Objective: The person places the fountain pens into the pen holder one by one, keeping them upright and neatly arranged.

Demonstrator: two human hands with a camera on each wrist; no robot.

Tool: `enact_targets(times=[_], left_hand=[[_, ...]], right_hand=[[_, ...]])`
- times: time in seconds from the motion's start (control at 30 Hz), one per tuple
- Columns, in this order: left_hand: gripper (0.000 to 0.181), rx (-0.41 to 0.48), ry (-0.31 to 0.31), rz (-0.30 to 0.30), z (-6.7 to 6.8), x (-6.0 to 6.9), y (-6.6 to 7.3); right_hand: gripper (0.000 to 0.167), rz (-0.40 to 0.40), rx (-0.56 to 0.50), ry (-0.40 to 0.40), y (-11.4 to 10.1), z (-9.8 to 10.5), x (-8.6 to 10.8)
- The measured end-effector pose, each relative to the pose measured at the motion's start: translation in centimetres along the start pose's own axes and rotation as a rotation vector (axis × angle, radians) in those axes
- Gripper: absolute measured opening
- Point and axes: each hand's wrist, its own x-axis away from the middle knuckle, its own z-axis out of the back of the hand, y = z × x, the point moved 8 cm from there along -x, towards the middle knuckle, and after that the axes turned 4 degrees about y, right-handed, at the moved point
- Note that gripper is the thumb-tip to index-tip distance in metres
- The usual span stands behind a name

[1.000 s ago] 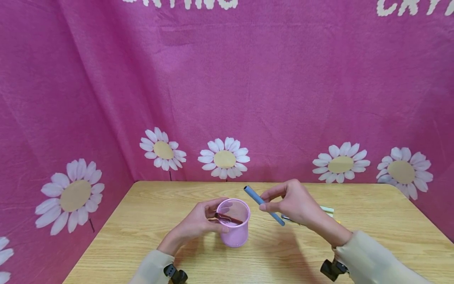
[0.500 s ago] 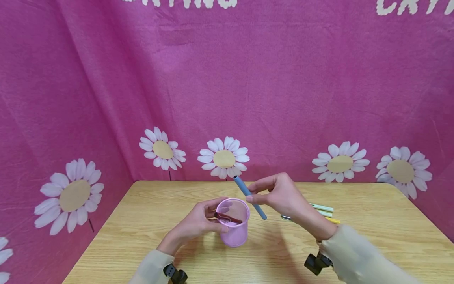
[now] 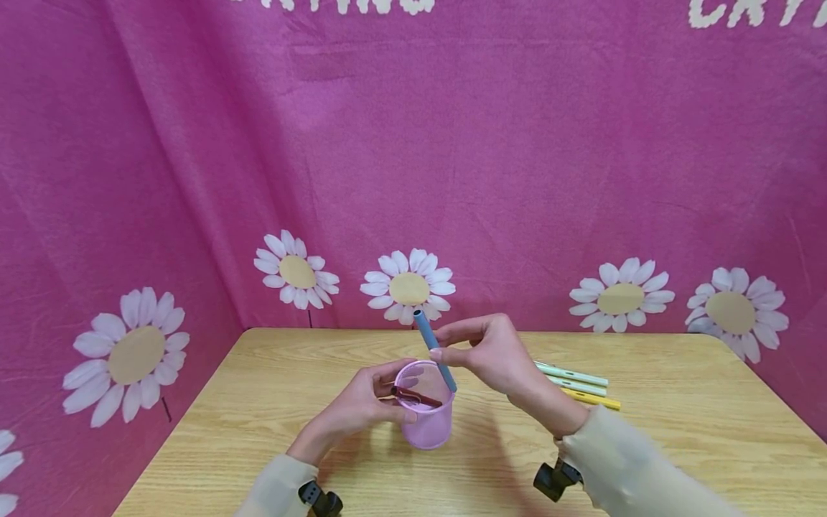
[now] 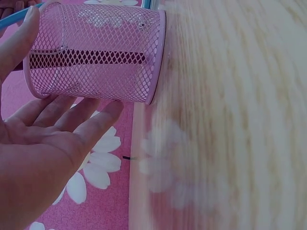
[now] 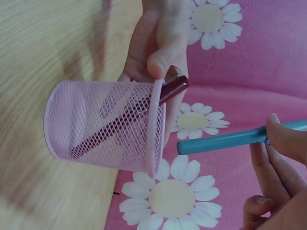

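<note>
A pink mesh cup stands upright on the table, a dark red pen leaning inside with its top at the rim. The left hand grips the cup from its left side, thumb near the rim and fingers around the far side, as the left wrist view also shows. Between thumb and fingertips the right hand pinches a blue pen, held tilted above the cup's right rim. In the right wrist view the blue pen's lower end is just outside the cup's mouth.
Right of the cup, under and beyond the right forearm, lie two pale green pens and a yellow pen on the wooden table. A pink curtain with daisies hangs behind and to the left.
The right hand has moved left with the blue pen, from right of the cup to over its rim, and the pen is steeper. The left hand and cup have stayed put.
</note>
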Motion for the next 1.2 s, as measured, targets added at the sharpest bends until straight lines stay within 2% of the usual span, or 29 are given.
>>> enact_targets(times=[0.57, 0.83, 1.2], left_hand=[[0.076, 0.008, 0.001, -0.003, 0.0, 0.1, -0.1], [0.077, 0.007, 0.006, -0.004, 0.1, 0.1, -0.1], [0.078, -0.014, -0.007, -0.01, 0.0, 0.1, 0.1]], right_hand=[[0.025, -0.055, -0.155, 0.003, 2.6, -1.9, 0.5], [0.026, -0.097, -0.168, 0.013, 3.9, -2.4, 0.8], [0.024, -0.088, -0.2, 0.008, 4.9, -2.8, 1.3]])
